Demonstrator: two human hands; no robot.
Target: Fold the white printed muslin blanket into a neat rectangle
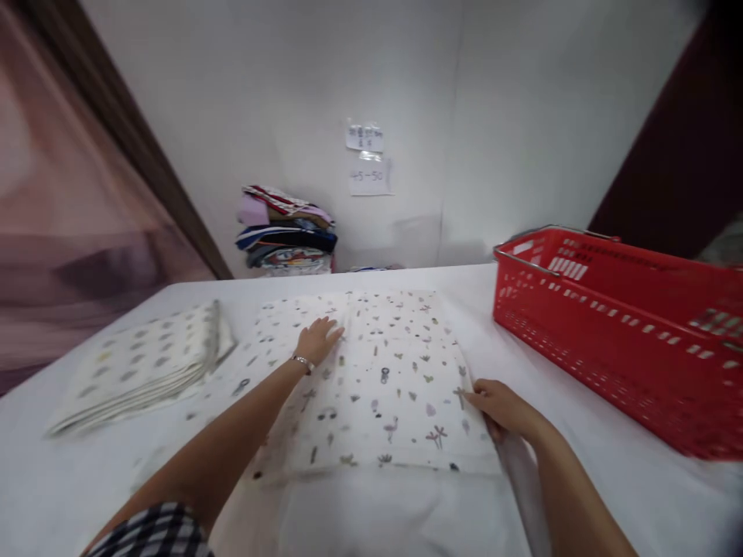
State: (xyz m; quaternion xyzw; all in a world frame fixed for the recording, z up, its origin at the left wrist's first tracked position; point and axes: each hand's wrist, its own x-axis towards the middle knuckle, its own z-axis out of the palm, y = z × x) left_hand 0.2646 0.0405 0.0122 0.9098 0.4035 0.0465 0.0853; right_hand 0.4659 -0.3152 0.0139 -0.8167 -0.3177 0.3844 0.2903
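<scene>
A white cloth (pixel 400 387) printed with small plants, birds and other figures lies spread on the white table. My left hand (pixel 317 340), with a bracelet at the wrist, rests on its left-middle part, fingers spread and holding nothing. At the cloth's right edge, my right hand (pixel 496 404) pinches the fabric between thumb and fingers. Below the printed area a plain whitish layer (pixel 395 514) extends toward me. To the left sits a folded stack of spotted white cloth (pixel 145 360).
A red plastic basket (pixel 615 333) with metal handles stands on the right of the table (pixel 464 290). Behind the table's far edge is a pile of folded fabrics (pixel 287 236). Paper notes (pixel 370 176) hang on the wall, and a pinkish curtain (pixel 75 209) hangs at left.
</scene>
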